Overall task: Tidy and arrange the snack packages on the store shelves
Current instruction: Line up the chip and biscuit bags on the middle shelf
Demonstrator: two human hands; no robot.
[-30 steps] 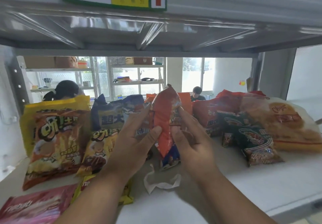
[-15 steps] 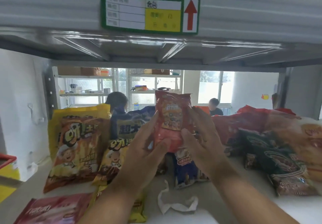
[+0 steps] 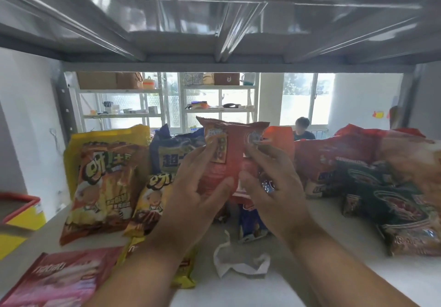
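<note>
Crumpled white paper scrap (image 3: 241,262) on pale shelf surface (image 3: 334,280), just below hands; glossy pink packet (image 3: 55,280) flat, low left of left hand (image 3: 198,194); left hand and right hand (image 3: 274,187) both grasp crinkly red snack bag (image 3: 232,156) upright between them, thumbs in front, fingers curled on its side edges; tall yellow bag (image 3: 102,182) stands left of left hand; dark green packets (image 3: 393,201) heaped right of right hand; ribbed metal shelf underside (image 3: 214,20) overhead.
</note>
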